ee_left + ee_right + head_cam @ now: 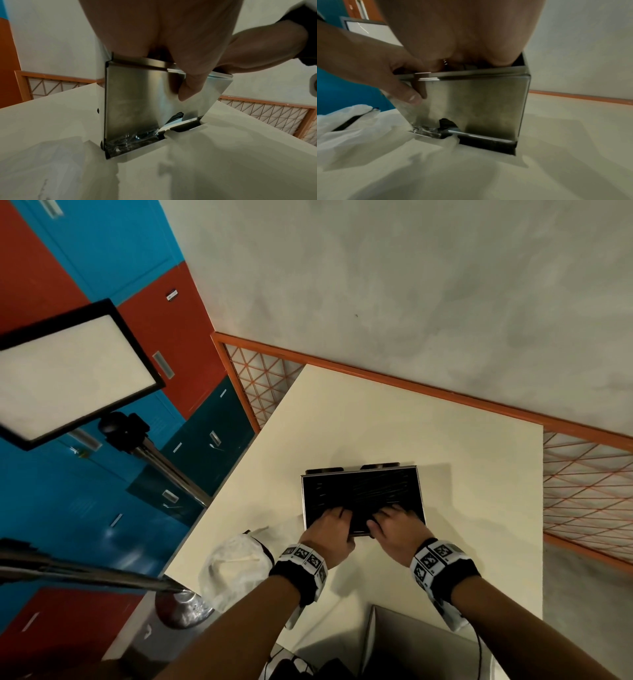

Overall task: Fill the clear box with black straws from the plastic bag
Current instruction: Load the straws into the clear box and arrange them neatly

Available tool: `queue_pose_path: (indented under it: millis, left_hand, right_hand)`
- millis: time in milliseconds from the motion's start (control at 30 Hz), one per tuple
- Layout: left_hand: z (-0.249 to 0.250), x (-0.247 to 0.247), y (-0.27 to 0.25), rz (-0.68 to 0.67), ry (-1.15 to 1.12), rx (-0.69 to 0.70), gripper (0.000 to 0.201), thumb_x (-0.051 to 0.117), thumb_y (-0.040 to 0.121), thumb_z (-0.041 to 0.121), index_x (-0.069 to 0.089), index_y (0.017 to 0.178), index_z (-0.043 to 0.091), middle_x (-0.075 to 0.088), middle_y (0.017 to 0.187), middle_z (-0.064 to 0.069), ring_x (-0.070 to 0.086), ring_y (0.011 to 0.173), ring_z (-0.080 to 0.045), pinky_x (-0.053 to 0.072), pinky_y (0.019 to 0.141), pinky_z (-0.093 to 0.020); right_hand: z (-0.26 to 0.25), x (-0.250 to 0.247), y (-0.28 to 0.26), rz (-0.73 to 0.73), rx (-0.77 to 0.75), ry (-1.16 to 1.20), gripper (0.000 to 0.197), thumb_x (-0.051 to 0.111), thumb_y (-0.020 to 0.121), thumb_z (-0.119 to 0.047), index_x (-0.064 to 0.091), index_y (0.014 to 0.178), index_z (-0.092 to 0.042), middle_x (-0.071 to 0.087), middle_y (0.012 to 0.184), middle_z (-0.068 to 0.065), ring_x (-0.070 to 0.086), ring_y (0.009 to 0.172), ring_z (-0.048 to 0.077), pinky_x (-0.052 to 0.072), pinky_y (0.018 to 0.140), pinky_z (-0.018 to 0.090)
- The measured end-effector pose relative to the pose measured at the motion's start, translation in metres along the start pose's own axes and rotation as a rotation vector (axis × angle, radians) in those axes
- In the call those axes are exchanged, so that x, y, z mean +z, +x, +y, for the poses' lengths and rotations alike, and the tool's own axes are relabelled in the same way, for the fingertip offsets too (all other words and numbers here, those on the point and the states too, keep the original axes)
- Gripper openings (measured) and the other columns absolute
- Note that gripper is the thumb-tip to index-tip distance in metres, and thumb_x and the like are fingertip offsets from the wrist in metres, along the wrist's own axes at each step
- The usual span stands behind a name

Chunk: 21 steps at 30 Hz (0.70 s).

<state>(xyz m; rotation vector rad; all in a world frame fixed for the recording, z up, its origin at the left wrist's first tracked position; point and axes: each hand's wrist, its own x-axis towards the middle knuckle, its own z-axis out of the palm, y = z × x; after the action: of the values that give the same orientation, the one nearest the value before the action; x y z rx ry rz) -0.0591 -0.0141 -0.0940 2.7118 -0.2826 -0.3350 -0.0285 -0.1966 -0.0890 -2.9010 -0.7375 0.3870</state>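
Note:
The clear box (420, 491) stands on the cream table (445, 440), open at the top and packed with black straws (359, 491) lying across it. My left hand (329, 525) and right hand (394, 522) both hook over its near wall, with fingers inside on the straws and thumbs outside. In the left wrist view a thumb (187, 92) presses on the box wall (137, 94). The right wrist view shows the same wall (488, 101), with straws (447, 123) visible at a bottom slot. The crumpled plastic bag (236, 566) lies left of the box.
An orange wire-grid fence (582, 491) runs behind and to the right of the table. A light panel on a stand (68, 371) and a metal pole base (185, 607) stand to the left. A cardboard box (411, 645) sits at the near table edge.

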Motion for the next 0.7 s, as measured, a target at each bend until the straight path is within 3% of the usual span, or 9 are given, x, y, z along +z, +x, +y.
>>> queue_pose_path:
  millis: [100, 200, 300, 467, 700]
  left_hand:
    - [0.000, -0.003, 0.002, -0.018, 0.004, -0.019, 0.046, 0.060, 0.089, 0.022, 0.050, 0.132, 0.009, 0.056, 0.130, -0.011, 0.055, 0.117, -0.029, 0.048, 0.096, -0.035]
    - [0.001, -0.001, 0.001, -0.028, 0.003, -0.023, 0.047, 0.060, 0.089, 0.022, 0.050, 0.133, 0.009, 0.056, 0.129, -0.011, 0.057, 0.116, -0.028, 0.049, 0.094, -0.035]
    - [0.000, 0.000, 0.001, -0.034, -0.007, -0.014, 0.048, 0.061, 0.088, 0.020, 0.050, 0.134, 0.008, 0.056, 0.130, -0.011, 0.056, 0.117, -0.028, 0.048, 0.096, -0.034]
    - [-0.002, 0.005, -0.003, -0.053, -0.033, -0.015, 0.049, 0.061, 0.086, 0.019, 0.051, 0.133, 0.008, 0.057, 0.129, -0.011, 0.057, 0.118, -0.029, 0.048, 0.099, -0.033]
    - [0.000, 0.005, 0.000, -0.089, -0.003, -0.025, 0.051, 0.061, 0.086, 0.022, 0.049, 0.134, 0.008, 0.056, 0.130, -0.013, 0.056, 0.119, -0.030, 0.049, 0.099, -0.036]
  right_hand:
    - [0.006, -0.002, 0.005, -0.131, -0.029, -0.030, 0.064, 0.005, 0.087, -0.040, 0.061, 0.106, -0.017, 0.061, 0.115, 0.003, 0.051, 0.116, 0.027, 0.047, 0.090, 0.042]
    - [0.004, -0.004, 0.011, -0.225, 0.048, 0.084, 0.040, 0.029, 0.097, -0.028, 0.063, 0.108, -0.010, 0.061, 0.115, 0.010, 0.050, 0.116, 0.033, 0.047, 0.093, 0.048]
    - [0.000, -0.001, 0.018, -0.336, 0.117, 0.190, 0.034, 0.035, 0.099, -0.019, 0.060, 0.114, -0.003, 0.061, 0.116, 0.019, 0.052, 0.114, 0.038, 0.046, 0.096, 0.048]
    - [-0.003, 0.003, 0.031, -0.410, 0.214, 0.132, 0.049, 0.033, 0.092, -0.045, 0.053, 0.129, -0.022, 0.058, 0.130, 0.009, 0.053, 0.115, 0.030, 0.044, 0.097, 0.037]
    - [-0.005, -0.001, 0.036, -0.493, 0.276, 0.110, 0.057, 0.031, 0.091, -0.053, 0.044, 0.140, -0.029, 0.047, 0.144, 0.009, 0.045, 0.127, 0.028, 0.036, 0.106, 0.038]
